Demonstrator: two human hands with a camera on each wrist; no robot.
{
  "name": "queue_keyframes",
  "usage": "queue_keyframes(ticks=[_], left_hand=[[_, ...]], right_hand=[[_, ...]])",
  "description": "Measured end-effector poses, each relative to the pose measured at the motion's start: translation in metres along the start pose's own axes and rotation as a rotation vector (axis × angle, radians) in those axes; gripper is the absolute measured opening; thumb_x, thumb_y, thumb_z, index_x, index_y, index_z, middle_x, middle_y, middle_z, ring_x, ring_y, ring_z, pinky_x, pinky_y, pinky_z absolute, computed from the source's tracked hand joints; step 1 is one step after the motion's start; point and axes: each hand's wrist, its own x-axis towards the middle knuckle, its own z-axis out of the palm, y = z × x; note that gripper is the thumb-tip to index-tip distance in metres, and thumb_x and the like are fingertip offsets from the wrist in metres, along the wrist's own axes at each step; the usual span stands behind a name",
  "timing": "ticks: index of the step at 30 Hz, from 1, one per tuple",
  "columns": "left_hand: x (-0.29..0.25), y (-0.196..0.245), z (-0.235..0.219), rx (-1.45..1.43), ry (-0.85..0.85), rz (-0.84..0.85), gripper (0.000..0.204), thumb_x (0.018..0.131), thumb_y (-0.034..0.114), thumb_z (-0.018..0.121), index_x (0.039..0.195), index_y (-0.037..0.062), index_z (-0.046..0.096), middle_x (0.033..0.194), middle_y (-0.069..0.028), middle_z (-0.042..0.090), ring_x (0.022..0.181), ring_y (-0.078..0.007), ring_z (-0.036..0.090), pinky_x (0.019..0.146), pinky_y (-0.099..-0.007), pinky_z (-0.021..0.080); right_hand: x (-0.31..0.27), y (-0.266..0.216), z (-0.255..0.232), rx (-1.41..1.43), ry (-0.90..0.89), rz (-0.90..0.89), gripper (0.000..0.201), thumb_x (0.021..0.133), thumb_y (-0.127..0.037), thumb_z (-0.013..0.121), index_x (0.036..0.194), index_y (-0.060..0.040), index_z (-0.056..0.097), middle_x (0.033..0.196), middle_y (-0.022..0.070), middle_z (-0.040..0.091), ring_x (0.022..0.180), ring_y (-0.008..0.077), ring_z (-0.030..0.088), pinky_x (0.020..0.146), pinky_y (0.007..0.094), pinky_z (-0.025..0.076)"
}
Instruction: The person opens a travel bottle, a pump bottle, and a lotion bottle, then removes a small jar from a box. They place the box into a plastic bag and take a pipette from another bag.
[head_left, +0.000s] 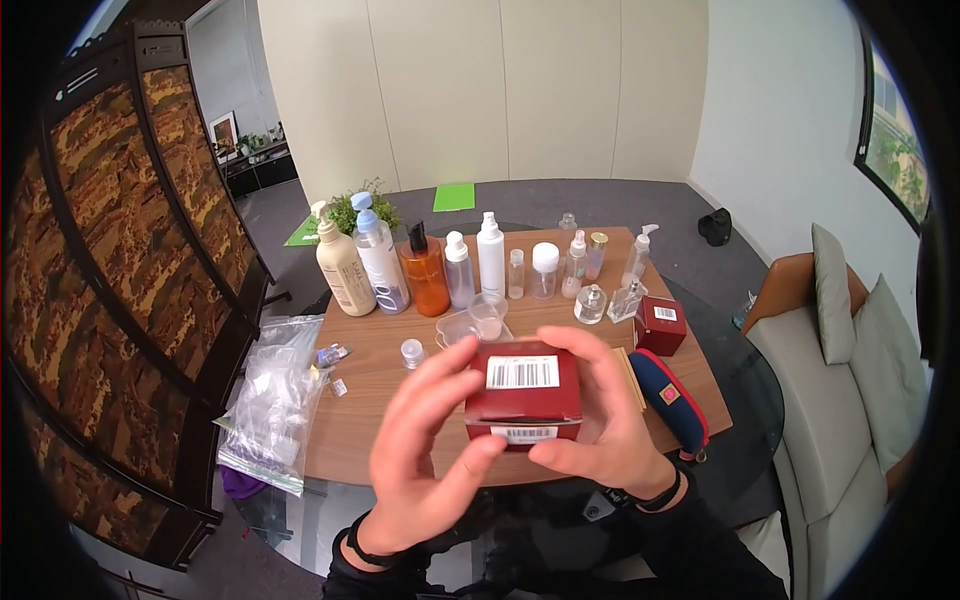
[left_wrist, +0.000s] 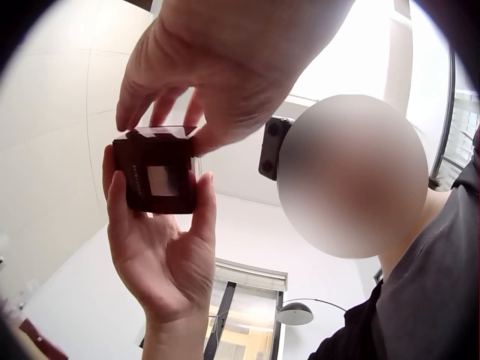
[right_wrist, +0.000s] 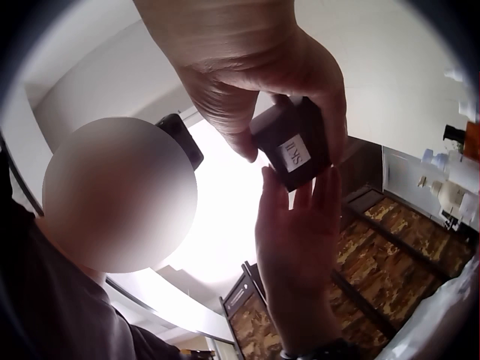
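A small dark red cosmetics box (head_left: 522, 400) is held up over the near part of the table, with white barcode labels facing the head camera. My left hand (head_left: 425, 455) grips its left side, thumb at the lower front edge. On the opposite side my right hand (head_left: 605, 425) holds it between thumb and fingers. From the right wrist, the box (right_wrist: 294, 150) shows a pale label reading SK-II on another face. The left wrist view has the box (left_wrist: 161, 176) between both hands, with one end flap edge standing slightly raised under the left fingers.
Pump bottles (head_left: 345, 270) and several smaller bottles line the back of the wooden table (head_left: 350, 420). A second red box (head_left: 660, 325) and a navy pouch (head_left: 668, 400) lie at right. Clear plastic bags (head_left: 270, 400) hang over the left edge. A small jar (head_left: 412, 353) stands beyond the left hand.
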Motion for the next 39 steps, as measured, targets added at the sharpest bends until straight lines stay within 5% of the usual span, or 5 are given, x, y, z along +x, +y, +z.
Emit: queue_keyframes(ticks=[1,3,9,19,39], left_hand=[[-0.001,0.002,0.007,-0.135,0.139,-0.075,0.046,0.079,0.003,0.074,0.12,-0.0012,0.054,0.133,-0.0205,0.048,0.121,-0.029,0.052,0.1,-0.0369,0.045],[0.002,-0.003,0.003,-0.117,0.131,-0.1,0.042,0.077,-0.001,0.074,0.114,-0.0026,0.055,0.125,-0.0195,0.054,0.112,-0.0257,0.058,0.093,-0.0331,0.051],[-0.002,-0.008,-0.001,-0.039,0.125,-0.054,0.026,0.079,-0.005,0.072,0.097,-0.0027,0.054,0.116,-0.0202,0.057,0.094,-0.0184,0.064,0.078,-0.0269,0.057],[0.0,-0.004,0.006,-0.142,0.066,-0.137,0.037,0.078,-0.006,0.071,0.106,-0.0002,0.048,0.125,-0.0188,0.049,0.102,-0.0189,0.062,0.087,-0.0291,0.055],[0.002,-0.001,0.001,-0.195,-0.025,-0.14,0.047,0.079,-0.009,0.063,0.119,0.0018,0.041,0.13,-0.0178,0.041,0.116,-0.0239,0.054,0.088,-0.0297,0.054]], right_hand=[[0.001,0.003,-0.001,-0.067,0.001,-0.083,0.078,0.075,-0.002,0.078,0.137,-0.0071,0.031,0.137,0.016,0.037,0.129,0.0242,0.04,0.104,0.039,0.037],[0.005,0.007,-0.003,-0.2,0.005,-0.25,0.072,0.073,-0.001,0.079,0.13,-0.008,0.036,0.139,0.0176,0.036,0.129,0.0264,0.041,0.103,0.0396,0.039],[0.004,0.005,-0.003,-0.074,-0.003,-0.144,0.063,0.075,-0.004,0.079,0.123,-0.0104,0.038,0.143,0.0198,0.031,0.13,0.0276,0.04,0.104,0.0407,0.04],[0.007,0.009,-0.01,0.204,0.1,-0.097,0.012,0.093,-0.003,0.055,0.106,-0.0035,0.055,0.141,0.0241,0.04,0.13,0.027,0.042,0.103,0.0392,0.04],[0.005,0.002,-0.004,0.025,0.066,-0.127,0.041,0.089,-0.002,0.061,0.126,-0.002,0.046,0.145,0.023,0.034,0.129,0.0277,0.043,0.102,0.0386,0.043]])
